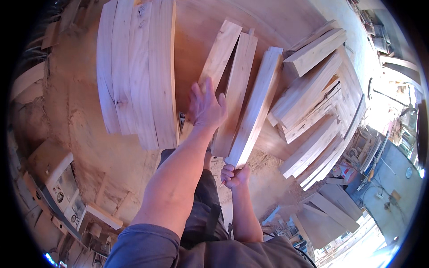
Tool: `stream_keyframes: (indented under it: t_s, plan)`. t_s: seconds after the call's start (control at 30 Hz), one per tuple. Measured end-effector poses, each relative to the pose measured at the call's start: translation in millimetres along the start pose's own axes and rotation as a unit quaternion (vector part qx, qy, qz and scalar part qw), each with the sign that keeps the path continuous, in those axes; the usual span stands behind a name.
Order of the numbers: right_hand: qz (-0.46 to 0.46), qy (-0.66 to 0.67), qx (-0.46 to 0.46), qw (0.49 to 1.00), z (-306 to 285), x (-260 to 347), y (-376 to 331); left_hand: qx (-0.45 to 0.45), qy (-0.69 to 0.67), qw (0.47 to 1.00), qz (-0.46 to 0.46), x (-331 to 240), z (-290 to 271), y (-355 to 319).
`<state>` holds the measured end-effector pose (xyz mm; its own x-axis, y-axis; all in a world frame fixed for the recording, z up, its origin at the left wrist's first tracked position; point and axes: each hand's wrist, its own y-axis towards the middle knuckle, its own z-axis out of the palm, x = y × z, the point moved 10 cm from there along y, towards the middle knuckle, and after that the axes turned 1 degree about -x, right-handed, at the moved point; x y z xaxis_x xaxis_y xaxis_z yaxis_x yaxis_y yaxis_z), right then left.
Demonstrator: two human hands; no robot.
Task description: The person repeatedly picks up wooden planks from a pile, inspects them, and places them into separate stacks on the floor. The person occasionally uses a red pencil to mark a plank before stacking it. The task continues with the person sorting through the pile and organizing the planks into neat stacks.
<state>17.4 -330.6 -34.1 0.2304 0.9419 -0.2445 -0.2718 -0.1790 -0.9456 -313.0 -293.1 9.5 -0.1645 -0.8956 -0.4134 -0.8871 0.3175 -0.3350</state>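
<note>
My left hand (206, 106) reaches forward with its fingers apart, touching or just over the lower part of a pale wooden board (222, 47). Beside that board lies a second wooden board (241, 76), slightly tilted. My right hand (235, 176) is closed around the near end of a thicker wooden plank (254, 109), which slants away to the upper right. A thin reddish tip pokes out by the right fingers, perhaps a pencil; too little of it shows to be sure.
On the left, several boards lie side by side in a flat row (138, 71). A loose pile of boards (308, 89) covers the right of the worktable (277, 13). A pale machine with dials (60, 187) stands at lower left. Wood panels (321, 219) lean at lower right.
</note>
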Motion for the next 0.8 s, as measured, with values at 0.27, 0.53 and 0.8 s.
stream_keyframes:
  t_s: [0.27, 0.53, 0.8]
  plan:
    - [-0.011, -0.023, 0.006, 1.0, 4, 0, -2, -0.017, -0.029, 0.999, 0.017, -3, -4, 0]
    - [-0.012, 0.004, 0.011, 1.0, 3, -2, 1, -0.039, -0.002, 0.999, 0.028, -1, -4, 4]
    - [-0.134, 0.015, 0.016, 0.991, 4, 7, -6, -0.013, 0.004, 1.0, 0.014, -5, -6, 2]
